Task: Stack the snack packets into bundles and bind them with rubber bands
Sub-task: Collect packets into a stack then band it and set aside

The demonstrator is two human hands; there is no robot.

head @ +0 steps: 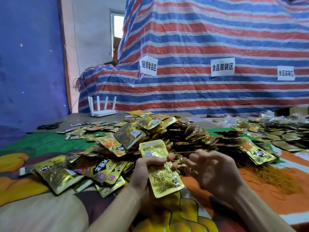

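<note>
Left hand (147, 169): one, lower centre of the frame, fingers and thumb clamped round a stack of gold foil snack packets (160, 174).
Held stack: upright and leaning slightly left, printed backs towards the camera; edge-on, so its packets cannot be counted, though it looks like several.
Right hand (212, 169): one, just right of the stack, fingers curled and pinching a thin yellow rubber band (184, 152).
Rubber band: one, stretched taut from the top of the stack across to the right fingers.
Loose packets: two heaps, a large heap of gold packets (147, 131) behind and left of the hands and a flatter second heap (275, 129) at the right edge.
Spare bands: a tangle of thin orange-brown bands (267, 174) at lower right.
Table cover: one bright printed cloth (41, 144).
Scissors: one black pair (48, 126), middle left.
Router: one white router (102, 113) beyond the scissors.
Backdrop: one red, blue and white striped tarp (200, 39).
Labels: three white paper signs (222, 66) on the tarp.
</note>
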